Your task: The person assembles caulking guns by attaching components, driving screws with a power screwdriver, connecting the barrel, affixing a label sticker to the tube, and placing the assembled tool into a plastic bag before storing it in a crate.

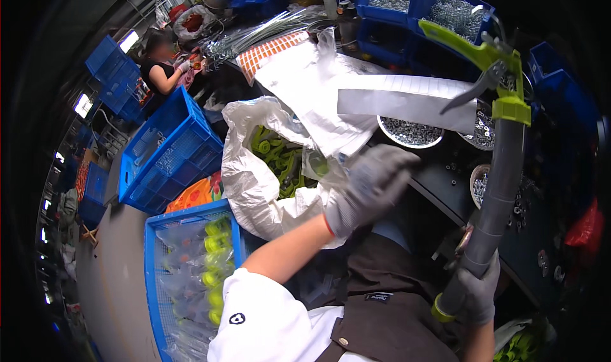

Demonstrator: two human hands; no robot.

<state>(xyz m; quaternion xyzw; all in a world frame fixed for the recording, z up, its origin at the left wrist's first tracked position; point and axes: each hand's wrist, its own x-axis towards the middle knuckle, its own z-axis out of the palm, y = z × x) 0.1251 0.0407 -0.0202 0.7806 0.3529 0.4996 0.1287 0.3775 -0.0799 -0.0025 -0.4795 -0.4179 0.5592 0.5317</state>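
My right hand (480,292), in a grey work glove, is closed around the lower part of a thick grey tube (499,190). The tube stands tilted. A lime-green collar (512,109) and a green lever piece (459,43) with a grey metal lever top it, and a green ring (439,310) circles its lower end. My left hand (372,187), gloved and somewhat blurred, is over the near right edge of a white sack (238,164) of green plastic parts (280,161). Its fingers reach right, partly apart, and nothing shows in them.
Bowls of metal nuts (410,133) stand on the dark bench, partly under a grey-white strip (407,104). Blue bins (417,12) of small hardware sit at the back. A blue crate (153,260) of bagged green parts is at left. Another person (164,69) works farther off.
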